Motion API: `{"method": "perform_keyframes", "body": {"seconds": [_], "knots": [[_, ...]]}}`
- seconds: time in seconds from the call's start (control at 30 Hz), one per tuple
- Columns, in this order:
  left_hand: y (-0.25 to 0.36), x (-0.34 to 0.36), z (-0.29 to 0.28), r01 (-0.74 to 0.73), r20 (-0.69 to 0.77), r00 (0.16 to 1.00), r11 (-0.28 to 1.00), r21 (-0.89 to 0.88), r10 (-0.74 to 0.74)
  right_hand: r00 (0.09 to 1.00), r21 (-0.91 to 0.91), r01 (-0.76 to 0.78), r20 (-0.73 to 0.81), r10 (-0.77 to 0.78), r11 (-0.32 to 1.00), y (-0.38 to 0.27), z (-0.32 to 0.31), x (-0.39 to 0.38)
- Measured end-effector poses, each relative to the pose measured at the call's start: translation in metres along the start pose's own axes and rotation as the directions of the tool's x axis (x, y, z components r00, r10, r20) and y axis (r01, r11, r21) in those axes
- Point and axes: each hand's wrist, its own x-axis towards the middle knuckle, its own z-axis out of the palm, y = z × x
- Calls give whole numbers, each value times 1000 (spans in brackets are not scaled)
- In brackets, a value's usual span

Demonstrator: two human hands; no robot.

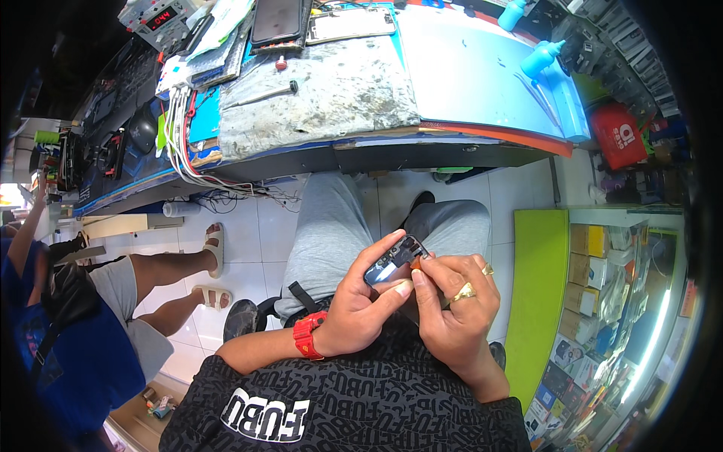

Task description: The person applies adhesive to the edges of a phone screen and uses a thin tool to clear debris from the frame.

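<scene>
Over my lap, my left hand (pixel 355 310) holds an opened phone (pixel 388 268) tilted up, its fingers wrapped round one long edge and the thumb along the lower end. Small dark parts and a shiny silvery area show inside the phone. My right hand (pixel 458 303), with gold rings, is closed in a pinch at the phone's right edge. Between its thumb and fingertips shows a small orange piece (pixel 416 264); its exact kind is hidden by the fingers. A red watch (pixel 307 336) is on my left wrist.
Ahead stands a bench with a stained grey mat (pixel 324 90), a thin dark-tipped tool (pixel 263 93), a phone (pixel 276 22) and blue bottles (pixel 541 59). White cables (pixel 178 128) hang over its edge. A person (pixel 75 324) sits at left; a glass display case (pixel 595 316) stands right.
</scene>
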Motion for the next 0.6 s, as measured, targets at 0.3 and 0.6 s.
{"method": "perform_keyframes", "body": {"seconds": [0.3, 0.6], "knots": [[-3, -1, 0, 1, -4, 1000, 1000, 7, -1, 999, 2, 38, -30, -38, 999, 2, 5, -2], [-5, -3, -2, 4, -2, 1000, 999, 34, -4, 998, 19, 50, -39, -49, 999, 5, 8, -4]]}}
